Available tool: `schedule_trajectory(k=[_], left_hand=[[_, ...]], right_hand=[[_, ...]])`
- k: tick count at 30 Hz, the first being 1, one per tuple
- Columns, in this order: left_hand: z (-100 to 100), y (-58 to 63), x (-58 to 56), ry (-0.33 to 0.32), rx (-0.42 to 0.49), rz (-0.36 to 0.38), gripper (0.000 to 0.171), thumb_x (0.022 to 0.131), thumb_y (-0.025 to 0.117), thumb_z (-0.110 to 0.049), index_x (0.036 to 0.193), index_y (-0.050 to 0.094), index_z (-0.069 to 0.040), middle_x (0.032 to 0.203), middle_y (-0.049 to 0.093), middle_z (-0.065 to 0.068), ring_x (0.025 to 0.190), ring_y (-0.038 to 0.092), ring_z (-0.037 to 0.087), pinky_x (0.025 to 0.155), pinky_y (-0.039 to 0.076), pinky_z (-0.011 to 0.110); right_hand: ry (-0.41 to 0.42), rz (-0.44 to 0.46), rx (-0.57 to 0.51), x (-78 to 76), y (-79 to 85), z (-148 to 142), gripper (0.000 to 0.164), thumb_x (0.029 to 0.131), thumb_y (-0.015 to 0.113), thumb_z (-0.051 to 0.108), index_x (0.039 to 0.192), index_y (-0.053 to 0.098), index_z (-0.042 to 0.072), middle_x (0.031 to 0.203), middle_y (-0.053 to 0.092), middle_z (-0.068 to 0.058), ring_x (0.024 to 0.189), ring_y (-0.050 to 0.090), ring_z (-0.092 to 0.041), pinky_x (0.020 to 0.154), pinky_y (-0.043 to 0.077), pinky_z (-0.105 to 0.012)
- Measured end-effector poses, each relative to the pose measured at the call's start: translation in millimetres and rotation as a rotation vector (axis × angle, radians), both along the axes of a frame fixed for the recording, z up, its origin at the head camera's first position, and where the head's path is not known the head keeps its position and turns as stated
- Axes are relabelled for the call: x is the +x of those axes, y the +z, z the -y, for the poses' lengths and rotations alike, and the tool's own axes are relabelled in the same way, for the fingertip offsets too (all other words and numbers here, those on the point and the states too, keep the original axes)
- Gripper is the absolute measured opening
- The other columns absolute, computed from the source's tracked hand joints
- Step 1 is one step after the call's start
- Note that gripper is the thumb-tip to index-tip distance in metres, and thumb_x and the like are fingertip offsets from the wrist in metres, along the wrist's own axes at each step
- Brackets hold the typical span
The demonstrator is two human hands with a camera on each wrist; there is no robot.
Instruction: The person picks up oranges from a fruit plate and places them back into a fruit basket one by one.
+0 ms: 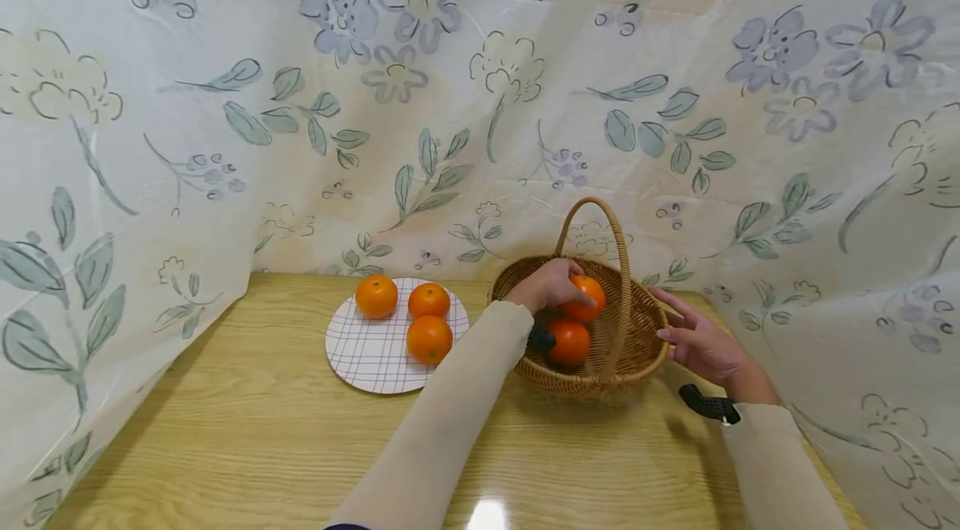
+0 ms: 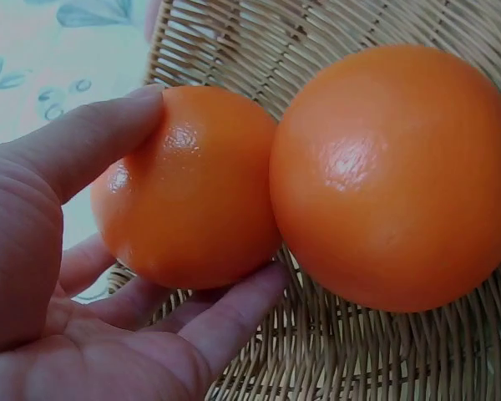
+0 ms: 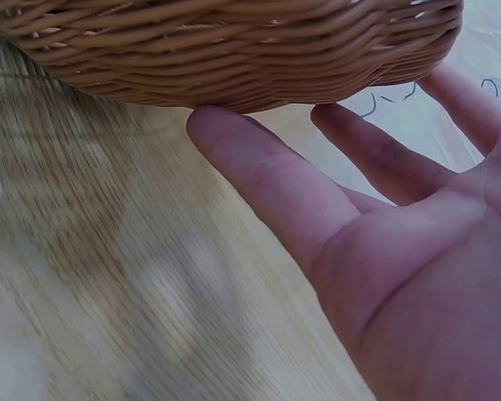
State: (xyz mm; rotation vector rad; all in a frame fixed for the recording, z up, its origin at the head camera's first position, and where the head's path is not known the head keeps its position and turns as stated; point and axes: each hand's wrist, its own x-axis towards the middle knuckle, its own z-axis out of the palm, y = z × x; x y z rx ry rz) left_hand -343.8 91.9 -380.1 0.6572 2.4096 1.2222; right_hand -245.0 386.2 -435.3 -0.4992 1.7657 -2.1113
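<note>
Inside a wicker basket point(image 1: 651, 347) with an arched handle, my left hand point(image 1: 546, 287) grips an orange point(image 2: 196, 188), thumb on one side and fingers beneath. A second orange point(image 1: 567, 342) lies in the basket, next to the held one, and looks large in the left wrist view. At the basket's right end is my right hand point(image 1: 705, 347). Its fairly straight thumb and fingers point(image 3: 267, 175) touch the outside of the woven wall. Part of the left hand's grip is hidden in the head view.
Left of the basket, a round white plate point(image 1: 367, 355) with a blue grid pattern bears three oranges point(image 1: 429, 339). All stand on a light wooden table point(image 1: 247, 430). A floral cloth point(image 1: 420, 138) hangs behind the table and along both sides.
</note>
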Motion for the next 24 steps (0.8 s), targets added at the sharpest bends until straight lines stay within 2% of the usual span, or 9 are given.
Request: schedule_trajectory(k=[2, 4, 7, 11, 15, 19, 24], left_hand=[[0.4, -1.7, -1.9, -0.003, -0.004, 0.010, 0.062, 0.085, 0.084, -0.025, 0.139, 0.058, -0.009, 0.131, 0.062, 0.008, 0.094, 0.059, 0.019, 0.077, 0.051, 0.028], [0.9, -2.3, -2.4, -0.007, 0.009, 0.039, 0.059, 0.086, 0.084, -0.022, 0.138, 0.058, -0.009, 0.129, 0.063, 0.008, 0.092, 0.062, 0.022, 0.078, 0.055, 0.031], [1.8, -1.8, -1.3, -0.039, 0.031, 0.094, 0.058, 0.089, 0.081, -0.017, 0.141, 0.057, -0.007, 0.136, 0.059, 0.011, 0.100, 0.069, 0.032, 0.088, 0.060, 0.041], [5.1, 0.7, 1.4, -0.086, 0.043, 0.142, 0.061, 0.092, 0.077, -0.016, 0.146, 0.052, -0.005, 0.151, 0.049, 0.016, 0.116, 0.066, 0.041, 0.097, 0.057, 0.050], [12.4, 5.6, 3.2, -0.107, 0.039, 0.149, 0.062, 0.093, 0.076, -0.019, 0.148, 0.051, -0.006, 0.153, 0.047, 0.016, 0.117, 0.066, 0.038, 0.096, 0.058, 0.048], [24.9, 12.5, 5.1, -0.131, 0.087, 0.181, 0.062, 0.094, 0.076, -0.023, 0.148, 0.050, -0.006, 0.150, 0.051, 0.016, 0.119, 0.064, 0.035, 0.096, 0.058, 0.048], [44.4, 20.7, 11.1, -0.098, 0.184, 0.179, 0.057, 0.095, 0.075, -0.028, 0.145, 0.055, -0.009, 0.139, 0.059, 0.012, 0.119, 0.066, 0.032, 0.096, 0.058, 0.046]], right_hand=[[0.009, -0.002, -0.006, -0.8, -0.1, -0.1, 0.081, 0.102, 0.041, -0.009, 0.167, 0.005, 0.024, 0.147, 0.048, -0.001, 0.125, 0.063, -0.019, 0.094, 0.059, -0.037], [0.012, -0.003, -0.007, -1.5, -0.3, -0.3, 0.082, 0.102, 0.042, -0.010, 0.167, 0.003, 0.022, 0.147, 0.047, -0.001, 0.125, 0.063, -0.020, 0.095, 0.059, -0.038], [0.004, 0.002, 0.000, -2.0, -0.6, -1.0, 0.082, 0.101, 0.041, -0.010, 0.166, 0.001, 0.020, 0.147, 0.046, -0.001, 0.123, 0.064, -0.020, 0.094, 0.059, -0.038], [0.001, 0.000, 0.007, -4.5, -2.9, -2.6, 0.081, 0.102, 0.038, -0.011, 0.166, -0.002, 0.019, 0.148, 0.044, -0.001, 0.121, 0.065, -0.020, 0.092, 0.060, -0.037], [0.016, 0.000, -0.003, -9.2, -6.1, -5.1, 0.081, 0.103, 0.037, -0.011, 0.166, -0.004, 0.019, 0.148, 0.044, -0.001, 0.120, 0.066, -0.021, 0.090, 0.061, -0.036], [0.019, 0.001, -0.009, -14.4, -7.5, -8.1, 0.081, 0.103, 0.038, -0.010, 0.166, -0.002, 0.021, 0.147, 0.045, 0.000, 0.120, 0.065, -0.021, 0.090, 0.061, -0.036], [0.022, -0.007, -0.023, -21.0, -8.2, -10.3, 0.079, 0.104, 0.037, -0.009, 0.167, 0.001, 0.023, 0.146, 0.047, -0.001, 0.122, 0.065, -0.021, 0.091, 0.061, -0.037]])
